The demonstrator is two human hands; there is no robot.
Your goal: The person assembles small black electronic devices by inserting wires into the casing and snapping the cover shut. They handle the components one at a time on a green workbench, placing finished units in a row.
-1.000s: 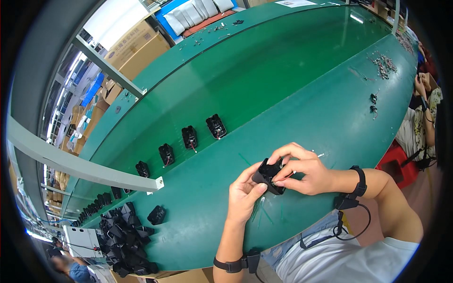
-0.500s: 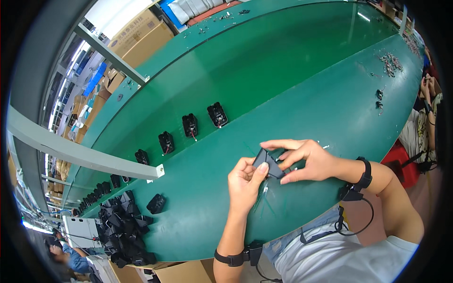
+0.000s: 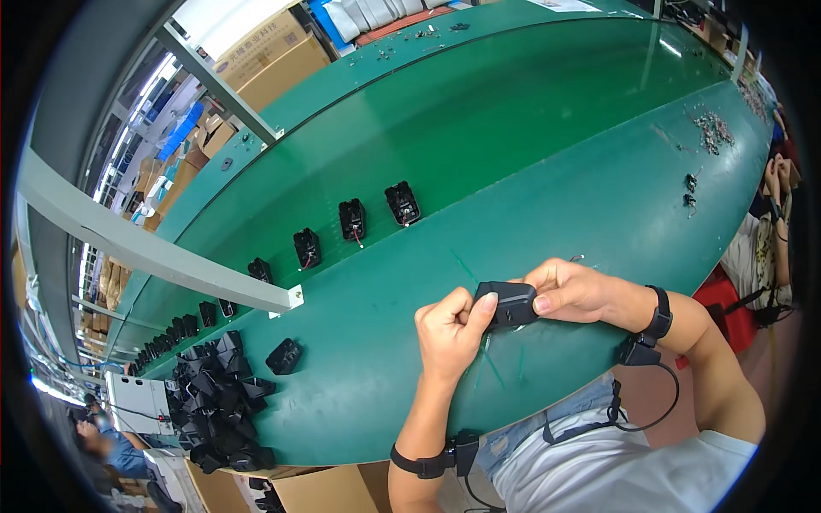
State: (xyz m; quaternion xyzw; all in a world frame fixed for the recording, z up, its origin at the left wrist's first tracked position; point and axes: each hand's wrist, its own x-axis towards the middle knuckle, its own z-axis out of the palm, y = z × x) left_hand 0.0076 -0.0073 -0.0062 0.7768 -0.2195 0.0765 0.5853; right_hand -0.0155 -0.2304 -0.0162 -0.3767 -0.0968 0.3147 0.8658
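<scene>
Between both hands, above the green workbench, is a black plastic housing with rounded edges and a small slot in its side. My left hand grips its left end, thumb pressed on the near face. The right end is pinched in my right hand, with the thumb on the near face and the fingers mostly hidden behind. Thin green streaks mark the bench under the housing. Left of my left hand a single black housing lies by itself on the bench.
A heap of black housings covers the bench's left end. Black units with short wires stand in a row along the green belt, including one unit. A grey metal post crosses at left. Small wired parts lie far right, near another person's hands.
The housing has been turned, so a different, longer face now shows. My right hand's fingers have closed from a spread hold onto its right end.
</scene>
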